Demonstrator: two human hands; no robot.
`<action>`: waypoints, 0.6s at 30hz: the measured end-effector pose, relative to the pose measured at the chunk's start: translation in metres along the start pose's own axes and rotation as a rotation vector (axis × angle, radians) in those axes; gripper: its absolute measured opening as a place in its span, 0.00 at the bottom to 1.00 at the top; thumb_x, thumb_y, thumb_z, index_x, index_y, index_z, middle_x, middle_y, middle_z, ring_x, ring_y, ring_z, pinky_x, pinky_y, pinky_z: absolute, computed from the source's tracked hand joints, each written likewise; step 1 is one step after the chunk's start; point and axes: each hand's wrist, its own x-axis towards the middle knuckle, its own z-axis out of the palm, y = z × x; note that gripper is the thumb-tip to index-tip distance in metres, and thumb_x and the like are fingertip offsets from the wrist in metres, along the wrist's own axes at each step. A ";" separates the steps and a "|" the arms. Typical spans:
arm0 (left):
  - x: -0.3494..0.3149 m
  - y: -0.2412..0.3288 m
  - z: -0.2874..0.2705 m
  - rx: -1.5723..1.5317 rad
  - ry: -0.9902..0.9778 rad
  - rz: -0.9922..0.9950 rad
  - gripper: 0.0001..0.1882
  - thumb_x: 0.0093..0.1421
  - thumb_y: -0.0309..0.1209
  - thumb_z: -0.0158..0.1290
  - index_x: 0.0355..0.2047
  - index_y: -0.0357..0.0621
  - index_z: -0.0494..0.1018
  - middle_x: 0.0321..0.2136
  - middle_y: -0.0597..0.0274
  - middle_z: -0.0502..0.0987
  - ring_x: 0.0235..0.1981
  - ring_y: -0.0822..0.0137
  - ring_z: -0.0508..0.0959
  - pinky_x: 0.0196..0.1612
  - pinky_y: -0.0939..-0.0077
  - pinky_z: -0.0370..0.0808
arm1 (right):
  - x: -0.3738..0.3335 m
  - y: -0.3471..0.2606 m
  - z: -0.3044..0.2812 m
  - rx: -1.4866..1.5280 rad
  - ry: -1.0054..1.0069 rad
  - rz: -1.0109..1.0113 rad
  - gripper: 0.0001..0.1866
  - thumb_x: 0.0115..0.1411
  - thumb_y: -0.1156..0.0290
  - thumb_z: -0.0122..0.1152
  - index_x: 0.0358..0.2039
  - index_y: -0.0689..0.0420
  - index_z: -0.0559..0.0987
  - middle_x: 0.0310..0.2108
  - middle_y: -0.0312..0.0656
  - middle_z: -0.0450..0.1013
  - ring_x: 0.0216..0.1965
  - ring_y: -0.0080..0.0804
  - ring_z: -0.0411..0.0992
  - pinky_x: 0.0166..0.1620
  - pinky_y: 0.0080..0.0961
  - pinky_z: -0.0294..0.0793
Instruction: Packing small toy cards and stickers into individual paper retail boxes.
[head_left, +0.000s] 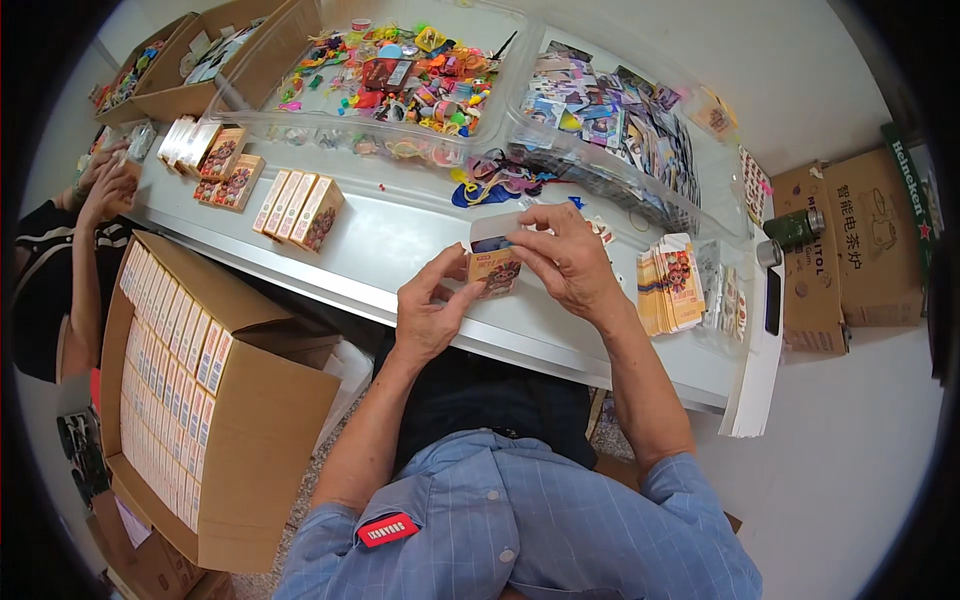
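Note:
A small orange-and-white cardboard box (492,273) stands upright in my left hand (434,305), thumb across its front and fingers behind. Its white top flap is raised, and a dark blue piece (490,244) shows in the mouth. My right hand (568,258) is closed in a pinch at the right side of that mouth; what lies between thumb and fingers is hidden. Right of my right hand, a stack of flat orange box blanks (668,285) rests on the table. Several closed boxes (298,210) stand in a row to the left.
Clear bins of colourful small toys (400,80) and picture cards (610,120) line the table's far side. A carton packed with boxes (165,380) sits at lower left. Plastic bags (725,300) lie right. At far left another person's hands (105,185) work.

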 end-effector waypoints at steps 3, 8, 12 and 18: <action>-0.002 -0.003 -0.002 0.020 -0.002 0.014 0.31 0.56 0.21 0.64 0.61 0.44 0.69 0.44 0.57 0.82 0.42 0.70 0.81 0.33 0.81 0.78 | -0.001 -0.002 -0.001 -0.037 0.050 -0.051 0.12 0.57 0.72 0.68 0.44 0.54 0.84 0.51 0.44 0.74 0.48 0.40 0.73 0.51 0.33 0.72; -0.002 -0.006 -0.003 0.016 -0.011 0.010 0.31 0.56 0.21 0.64 0.61 0.44 0.70 0.44 0.57 0.81 0.42 0.71 0.80 0.32 0.81 0.77 | -0.010 -0.003 0.003 0.246 0.067 0.069 0.13 0.62 0.69 0.65 0.47 0.57 0.82 0.55 0.45 0.73 0.46 0.34 0.75 0.48 0.30 0.74; 0.001 0.001 0.001 0.056 -0.027 0.061 0.31 0.56 0.19 0.63 0.61 0.44 0.70 0.43 0.58 0.80 0.40 0.70 0.80 0.31 0.81 0.77 | -0.015 -0.002 0.001 0.740 0.329 0.554 0.12 0.67 0.68 0.61 0.47 0.60 0.81 0.46 0.40 0.77 0.35 0.26 0.77 0.35 0.22 0.76; 0.002 0.004 0.000 0.109 -0.082 0.159 0.30 0.56 0.16 0.61 0.60 0.43 0.71 0.41 0.56 0.79 0.37 0.69 0.80 0.28 0.80 0.76 | -0.029 0.024 0.019 1.409 -0.039 0.823 0.15 0.68 0.67 0.59 0.50 0.61 0.77 0.31 0.36 0.76 0.20 0.18 0.70 0.18 0.13 0.67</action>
